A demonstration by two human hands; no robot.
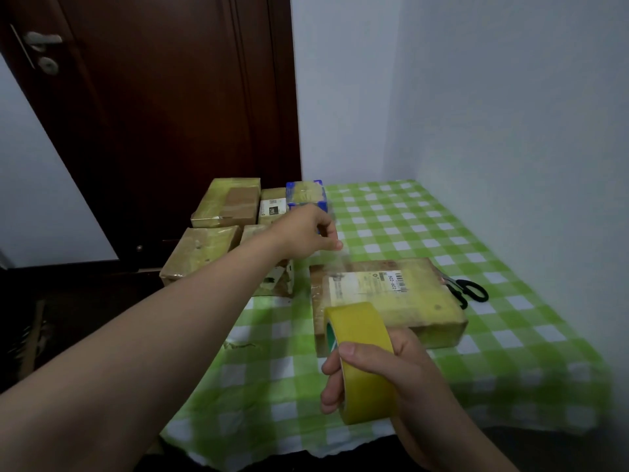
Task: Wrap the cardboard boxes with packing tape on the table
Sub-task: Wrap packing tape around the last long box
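The left hand (308,233) reaches out over the middle of the worktop (476,369), its fingers (335,245) curled with thumb and forefinger pinched together on what looks like a see-through tape strip (340,262); the strip is blurred and faint, and its run down toward the roll cannot be traced. The left forearm hides part of a torn box (275,277) near the worktop's left edge. The right hand (391,379), near the front edge, grips the yellow tape roll (364,359) with its fingers wrapped round the rim and the thumb on the band; the roll covers the near left corner of the cardboard box (408,301). That box lies flat at the middle of the worktop, just beyond the right hand and below the left hand. Its white label (366,284) reads "502-602" beside a barcode; the smaller print is too blurred to read. Black scissors (468,291) lie touching the box's right side, partly hidden by it. Wrapped boxes (226,202) crowd the far left corner, one edged in blue (308,195), another with an unreadable label (272,207)
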